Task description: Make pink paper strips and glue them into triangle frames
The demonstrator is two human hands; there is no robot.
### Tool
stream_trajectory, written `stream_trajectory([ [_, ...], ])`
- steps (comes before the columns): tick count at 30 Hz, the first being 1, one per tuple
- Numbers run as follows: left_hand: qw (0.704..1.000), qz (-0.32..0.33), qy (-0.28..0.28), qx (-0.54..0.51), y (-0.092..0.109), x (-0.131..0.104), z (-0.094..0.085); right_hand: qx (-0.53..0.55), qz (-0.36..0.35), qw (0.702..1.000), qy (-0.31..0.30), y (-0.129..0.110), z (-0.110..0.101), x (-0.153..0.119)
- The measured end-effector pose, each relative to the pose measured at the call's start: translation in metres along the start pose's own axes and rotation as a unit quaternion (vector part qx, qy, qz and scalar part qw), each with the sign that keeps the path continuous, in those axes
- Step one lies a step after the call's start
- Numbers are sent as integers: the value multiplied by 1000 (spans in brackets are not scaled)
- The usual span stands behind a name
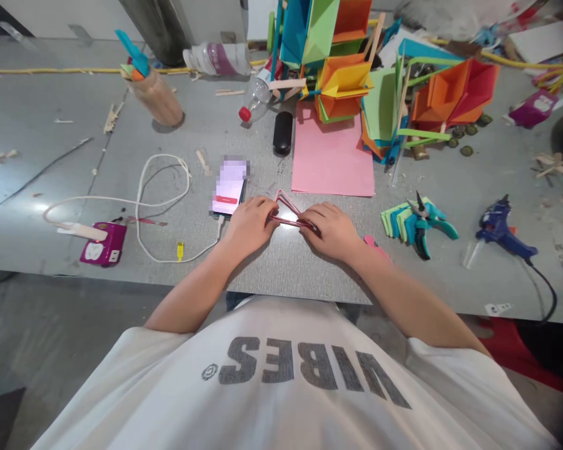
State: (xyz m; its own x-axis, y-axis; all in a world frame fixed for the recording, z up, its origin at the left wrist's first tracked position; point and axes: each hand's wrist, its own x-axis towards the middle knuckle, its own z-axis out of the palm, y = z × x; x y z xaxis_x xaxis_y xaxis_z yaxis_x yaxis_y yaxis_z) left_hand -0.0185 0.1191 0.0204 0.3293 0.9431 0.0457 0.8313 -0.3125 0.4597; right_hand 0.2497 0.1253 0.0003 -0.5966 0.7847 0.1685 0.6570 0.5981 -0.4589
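Note:
Between my two hands, low over the grey table, is a folded strip of pink paper (286, 220) with a triangular loop standing up at its far side. My left hand (253, 219) pinches its left end, and my right hand (327, 228) grips its right end, with the fingers bent over it. Part of the strip is hidden under the right fingers. A stack of pink paper sheets (333, 156) lies just beyond my hands. Close to my left hand is a phone (229, 186) with a lit, partly blurred screen and a white cable plugged in.
Pliers (425, 225) rest on folded green and blue paper pieces (396, 224) to the right, with a blue glue gun (502, 228) farther out. Colourful folded-paper structures (342, 81) stand at the back. A purple power adapter (104, 244) sits left, near the table's front edge.

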Motion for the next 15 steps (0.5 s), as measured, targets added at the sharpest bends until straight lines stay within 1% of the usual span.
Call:
stream_trajectory([
  [7, 1000, 13, -5, 9, -3, 0, 2, 9, -11, 1000, -14, 3, -4, 0],
  [12, 1000, -4, -7, 2, 0, -1, 1, 10, 1, 1000, 2, 2, -4, 0],
  [15, 1000, -7, 4, -9, 2, -2, -1, 15, 8, 1000, 12, 1, -4, 0],
])
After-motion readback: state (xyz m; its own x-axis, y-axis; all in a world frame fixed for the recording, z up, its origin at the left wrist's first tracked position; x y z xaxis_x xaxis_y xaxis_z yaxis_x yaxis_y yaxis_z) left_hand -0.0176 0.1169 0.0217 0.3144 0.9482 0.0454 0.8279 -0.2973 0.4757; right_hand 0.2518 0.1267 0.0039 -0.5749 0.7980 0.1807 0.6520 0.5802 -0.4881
